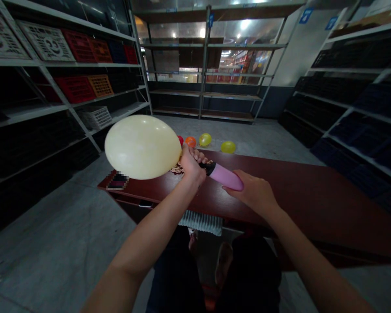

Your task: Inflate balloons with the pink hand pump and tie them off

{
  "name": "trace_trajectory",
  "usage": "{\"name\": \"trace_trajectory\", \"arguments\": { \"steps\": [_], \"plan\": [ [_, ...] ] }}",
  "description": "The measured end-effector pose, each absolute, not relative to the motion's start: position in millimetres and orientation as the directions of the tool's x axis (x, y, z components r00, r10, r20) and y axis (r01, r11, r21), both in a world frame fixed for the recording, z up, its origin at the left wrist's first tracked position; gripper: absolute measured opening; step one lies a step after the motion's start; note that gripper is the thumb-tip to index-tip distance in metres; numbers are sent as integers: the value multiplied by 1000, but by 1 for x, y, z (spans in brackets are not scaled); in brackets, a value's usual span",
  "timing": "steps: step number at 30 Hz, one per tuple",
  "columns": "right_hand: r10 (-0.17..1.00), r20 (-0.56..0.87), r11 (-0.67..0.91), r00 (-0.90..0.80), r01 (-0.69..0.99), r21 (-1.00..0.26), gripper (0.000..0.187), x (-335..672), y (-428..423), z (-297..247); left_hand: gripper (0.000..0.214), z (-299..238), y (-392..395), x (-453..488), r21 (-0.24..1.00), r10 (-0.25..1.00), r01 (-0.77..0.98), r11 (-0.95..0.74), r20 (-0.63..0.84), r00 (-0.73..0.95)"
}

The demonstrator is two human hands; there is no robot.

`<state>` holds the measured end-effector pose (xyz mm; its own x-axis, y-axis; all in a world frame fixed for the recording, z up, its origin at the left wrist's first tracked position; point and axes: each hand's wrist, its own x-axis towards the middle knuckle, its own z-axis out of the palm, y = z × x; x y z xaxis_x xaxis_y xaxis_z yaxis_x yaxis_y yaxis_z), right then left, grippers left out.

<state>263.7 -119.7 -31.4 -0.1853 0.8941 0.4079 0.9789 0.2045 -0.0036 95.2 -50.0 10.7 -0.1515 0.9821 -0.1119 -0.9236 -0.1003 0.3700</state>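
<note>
My left hand is closed round the neck of a pale yellow inflated balloon, which it holds onto the black nozzle of a pink hand pump. My right hand grips the rear end of the pump. Both are held above the dark red table. A small heap of loose uninflated balloons lies on the table just behind my left hand, partly hidden.
Three small inflated balloons lie on the floor beyond the table: orange, yellow and yellow. A dark flat object rests on the table's left corner. Metal shelving with crates lines the left, back and right.
</note>
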Motion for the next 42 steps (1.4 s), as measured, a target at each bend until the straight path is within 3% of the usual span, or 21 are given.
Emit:
{"name": "trace_trajectory", "arguments": {
  "steps": [6, 11, 15, 19, 23, 27, 31, 36, 42],
  "plan": [
    [753, 597, 201, -276, 961, 191, 47, 269, -127, -50, 40, 12, -39, 83, 375, 974, -924, -72, -174, -146],
    [715, 609, 157, -343, 928, 339, 43, 288, -130, -59, 38, 11, -25, 61, 359, 972, -931, -74, -184, -148],
    [705, 600, 187, -378, 915, 357, 42, 311, -134, -64, 37, 15, -19, 38, 373, 965, -923, -92, -196, -175],
    [731, 561, 278, -388, 920, 275, 43, 324, -134, -63, 39, 20, -17, 25, 397, 962, -913, -91, -204, -185],
    [789, 516, 334, -335, 938, 98, 46, 327, -127, -59, 41, 24, -17, 26, 405, 962, -904, -138, -163, -220],
    [894, 363, 332, -263, 932, -143, 49, 327, -121, -53, 43, 27, -22, 31, 405, 961, -892, -201, -93, -259],
    [947, 235, 279, -218, 922, -267, 44, 324, -121, -43, 46, 28, -32, 40, 402, 962, -886, -231, -42, -270],
    [954, 224, 266, -200, 910, -319, 45, 305, -123, -31, 50, 28, -49, 67, 424, 972, -882, -206, -16, -234],
    [910, 375, 273, -176, 935, -225, 49, 276, -123, -29, 50, 20, -62, 99, 420, 984, -894, -158, -12, -179]
  ]
}}
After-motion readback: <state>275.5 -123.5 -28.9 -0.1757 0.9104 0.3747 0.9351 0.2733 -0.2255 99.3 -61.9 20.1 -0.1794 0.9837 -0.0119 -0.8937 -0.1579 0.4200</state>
